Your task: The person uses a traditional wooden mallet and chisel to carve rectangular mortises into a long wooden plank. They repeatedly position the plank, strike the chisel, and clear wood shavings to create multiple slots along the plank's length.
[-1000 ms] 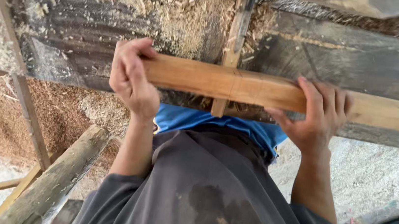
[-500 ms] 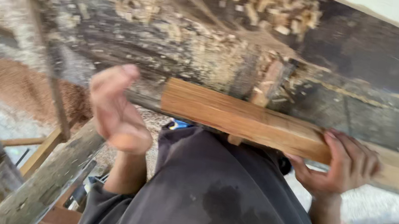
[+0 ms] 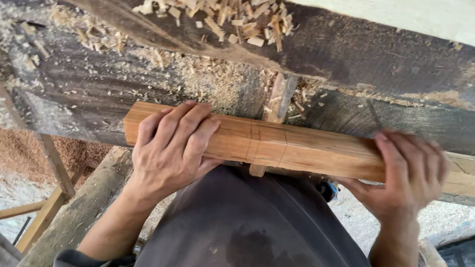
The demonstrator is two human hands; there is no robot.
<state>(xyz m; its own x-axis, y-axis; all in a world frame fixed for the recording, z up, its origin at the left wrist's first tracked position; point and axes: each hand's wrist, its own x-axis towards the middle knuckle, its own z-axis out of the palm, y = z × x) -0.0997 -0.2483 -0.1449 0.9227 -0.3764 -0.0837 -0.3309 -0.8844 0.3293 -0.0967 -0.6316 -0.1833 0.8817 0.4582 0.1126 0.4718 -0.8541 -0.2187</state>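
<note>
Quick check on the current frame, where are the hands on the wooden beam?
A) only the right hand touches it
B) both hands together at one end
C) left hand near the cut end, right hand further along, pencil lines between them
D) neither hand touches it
C: the left hand lies over the wooden beam near its cut end, the right hand wraps it further along, and the pencil lines sit between them.

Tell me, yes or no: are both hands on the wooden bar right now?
Yes. The left hand lies over the wooden bar near its left end, and the right hand wraps around it farther right.
</note>
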